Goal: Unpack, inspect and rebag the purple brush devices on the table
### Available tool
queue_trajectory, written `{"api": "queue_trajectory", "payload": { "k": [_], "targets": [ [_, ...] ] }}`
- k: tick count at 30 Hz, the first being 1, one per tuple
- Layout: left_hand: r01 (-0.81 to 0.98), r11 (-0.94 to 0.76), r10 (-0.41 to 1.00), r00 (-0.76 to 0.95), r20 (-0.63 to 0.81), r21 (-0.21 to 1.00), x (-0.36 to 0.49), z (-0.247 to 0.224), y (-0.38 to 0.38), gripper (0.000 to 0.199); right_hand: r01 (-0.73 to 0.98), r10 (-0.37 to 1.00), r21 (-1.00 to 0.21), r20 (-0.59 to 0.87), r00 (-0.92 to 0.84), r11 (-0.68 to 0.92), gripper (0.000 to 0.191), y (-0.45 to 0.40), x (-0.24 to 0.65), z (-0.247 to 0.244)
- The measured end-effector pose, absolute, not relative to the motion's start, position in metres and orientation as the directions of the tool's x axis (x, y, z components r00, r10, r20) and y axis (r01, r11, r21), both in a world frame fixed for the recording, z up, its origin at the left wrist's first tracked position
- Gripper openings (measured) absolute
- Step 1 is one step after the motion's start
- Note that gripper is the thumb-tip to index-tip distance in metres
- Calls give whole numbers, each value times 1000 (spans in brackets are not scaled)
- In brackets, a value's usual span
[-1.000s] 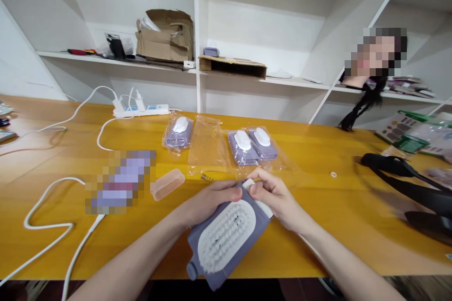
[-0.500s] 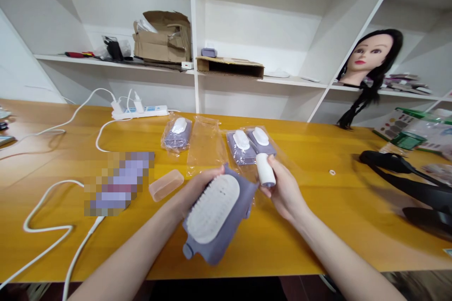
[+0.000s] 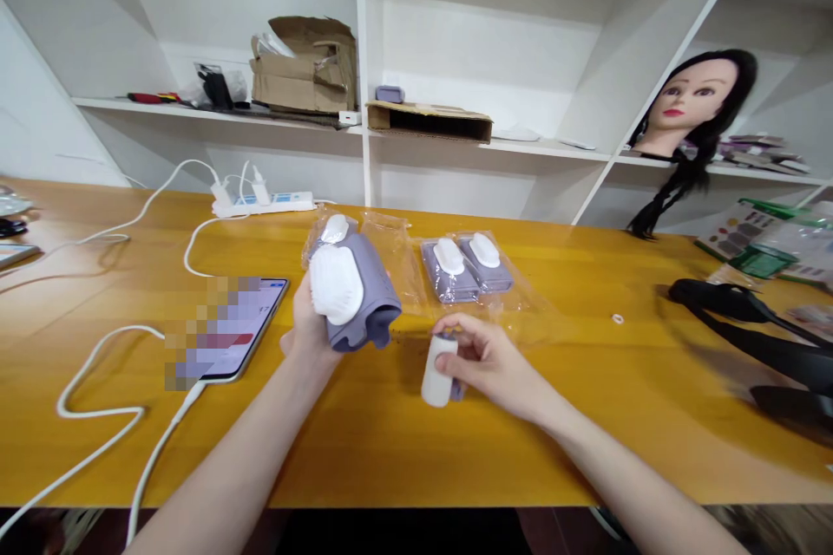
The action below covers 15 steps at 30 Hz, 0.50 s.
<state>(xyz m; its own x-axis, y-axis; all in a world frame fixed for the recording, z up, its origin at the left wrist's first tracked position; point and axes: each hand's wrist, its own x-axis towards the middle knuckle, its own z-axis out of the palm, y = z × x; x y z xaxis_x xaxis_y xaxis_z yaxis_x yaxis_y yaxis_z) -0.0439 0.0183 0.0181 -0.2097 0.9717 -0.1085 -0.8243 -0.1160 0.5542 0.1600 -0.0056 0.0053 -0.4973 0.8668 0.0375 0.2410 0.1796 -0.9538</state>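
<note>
White shelves [image 3: 488,26] rise behind the back edge of the worktop [image 3: 566,460]. Toward its left edge lies a phone [image 3: 244,349]; next, the left hand [image 3: 304,331] grips a purple brush [image 3: 356,290] over the middle. Nearer the front edge, the right hand [image 3: 488,357] pinches a white cylinder [image 3: 437,380]; two wrapped brushes [image 3: 469,279] lie near the back edge, and a ring [image 3: 614,318] toward the right edge.

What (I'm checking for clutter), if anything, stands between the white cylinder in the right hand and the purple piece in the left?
Nothing visible: the gap between the white cylinder in the right hand and the purple piece in the left hand looks open above the table.
</note>
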Motion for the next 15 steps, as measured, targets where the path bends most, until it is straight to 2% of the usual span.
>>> {"api": "queue_trajectory", "payload": {
  "k": [2,4,7,9,15],
  "targets": [
    [-814,-136,956,-258,-143,564,-44,20,18,30,367,873,-882,93,-478,295,23,-8,153,3],
    [-820,-137,947,-273,-169,556,-43,19,20,28,493,858,-756,172,-485,430,24,-8,145,2],
    [-821,-150,938,-294,-183,550,-43,16,23,25,569,797,-589,241,-553,573,27,-7,133,0],
    [-803,-174,931,-323,-171,570,-44,13,24,24,591,777,-527,255,-575,610,27,-4,126,-1],
    [-738,-163,934,-328,-138,655,-47,14,24,30,633,763,-441,243,-598,637,28,9,116,-5]
  ]
}}
